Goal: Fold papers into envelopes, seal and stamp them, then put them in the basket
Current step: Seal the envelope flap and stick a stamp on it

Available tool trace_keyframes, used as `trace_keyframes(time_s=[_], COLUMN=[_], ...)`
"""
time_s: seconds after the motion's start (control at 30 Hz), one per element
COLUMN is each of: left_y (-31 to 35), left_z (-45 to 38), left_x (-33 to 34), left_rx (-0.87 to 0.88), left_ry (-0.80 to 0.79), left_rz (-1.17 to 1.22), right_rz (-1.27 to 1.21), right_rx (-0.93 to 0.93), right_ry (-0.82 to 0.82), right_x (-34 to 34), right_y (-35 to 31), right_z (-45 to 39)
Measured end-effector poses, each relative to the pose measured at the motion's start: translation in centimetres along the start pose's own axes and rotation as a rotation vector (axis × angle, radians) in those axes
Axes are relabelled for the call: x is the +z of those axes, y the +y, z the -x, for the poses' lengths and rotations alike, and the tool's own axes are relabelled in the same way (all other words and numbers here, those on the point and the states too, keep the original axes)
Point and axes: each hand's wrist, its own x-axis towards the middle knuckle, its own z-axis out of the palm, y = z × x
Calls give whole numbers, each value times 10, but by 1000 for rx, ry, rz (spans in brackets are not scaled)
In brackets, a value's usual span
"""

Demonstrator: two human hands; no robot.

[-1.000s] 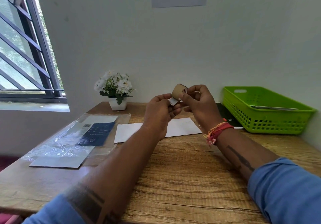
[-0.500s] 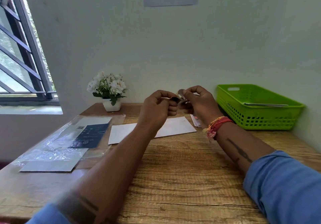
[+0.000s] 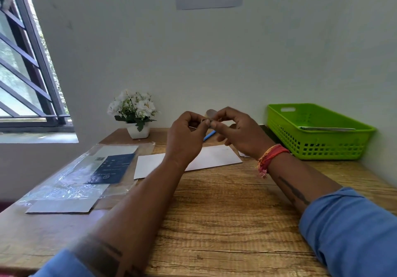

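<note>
Head view shows one big wooden table (image 3: 225, 223) by a white wall. One window (image 3: 23, 72) is on the left side. One green basket (image 3: 322, 147) sits on the table at the far right, and one flat pale thing lies inside it. It looks like an envelope, but I cannot be sure. One clear plastic pack (image 3: 71, 182) with white sheets and a dark blue card lies on the left part of the table. One white envelope (image 3: 217, 156) lies flat in the middle of the table, under the raised hands. One little pot of white flowers (image 3: 134, 113) stands at the back. One blue pen (image 3: 208, 135) peeks out behind the hands.

Both hands are up in the air, above the envelope and close together. The right hand (image 3: 240, 132) has its fingers curled around one small brown roll (image 3: 211, 113), which I think is the stamp or sticker roll. The left hand (image 3: 187, 135) pinches at the roll's loose end, but the bit it holds is too small to see.

I think this is the stamping step. Next, the piece has to come off clean, then go down onto a corner of the envelope and get pressed flat.
</note>
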Motion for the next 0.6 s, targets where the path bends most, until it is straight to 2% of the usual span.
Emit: trace_keyframes(time_s=[0.2,0.47,0.6], left_y=[0,1,0], left_z=[2,-1,-2], left_x=[3,1,1], left_rx=[31,217,236], left_ry=[-4,32,29], left_rz=[-2,-137,-216], right_rz=[33,10,36], right_rx=[37,16,-15], right_ry=[-2,-5,-2], right_x=[-4,-2,-2], right_y=[7,2,-2], right_z=[-4,-1,1])
